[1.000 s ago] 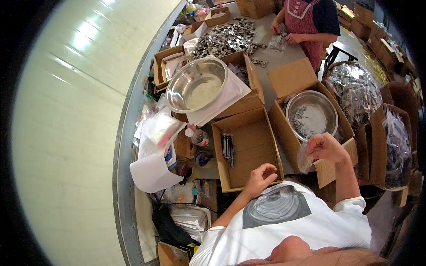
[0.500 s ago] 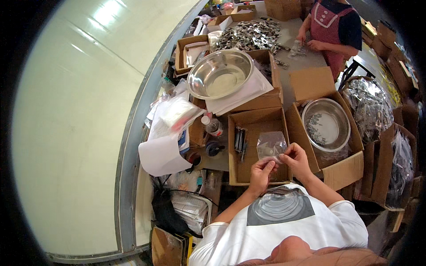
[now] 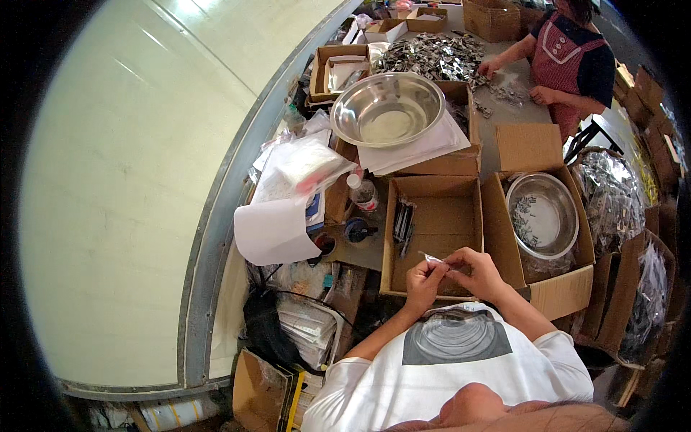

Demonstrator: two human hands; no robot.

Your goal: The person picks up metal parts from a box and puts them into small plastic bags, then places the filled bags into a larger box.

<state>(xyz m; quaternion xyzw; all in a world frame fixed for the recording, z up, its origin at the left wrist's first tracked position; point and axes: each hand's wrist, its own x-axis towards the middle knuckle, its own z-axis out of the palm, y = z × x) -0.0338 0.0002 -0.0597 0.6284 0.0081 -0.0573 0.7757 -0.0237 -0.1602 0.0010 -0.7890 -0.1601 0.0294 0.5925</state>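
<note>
Close in front of my chest, my left hand (image 3: 423, 282) and my right hand (image 3: 476, 273) almost meet, fingers pinched together. Between them is a clear plastic bag (image 3: 432, 259); only a small, bunched part of it shows above the left fingers. Whether anything is inside the bag cannot be made out. Both hands are over the near edge of an open cardboard box (image 3: 450, 189). Several slim, dark metallic pieces (image 3: 404, 223) lie along that box's left side.
At right, a steel bowl (image 3: 568, 229) with small metal parts sits in another box. A larger steel bowl (image 3: 434, 122) rests on papers beyond. A bottle (image 3: 366, 198) stands left. A co-worker (image 3: 558, 65) handles pieces beside a metal pile (image 3: 432, 57).
The bag, spread flat above my fingers before, is now mostly hidden and bunched between them. My view has shifted slightly left. The co-worker's hands have moved apart.
</note>
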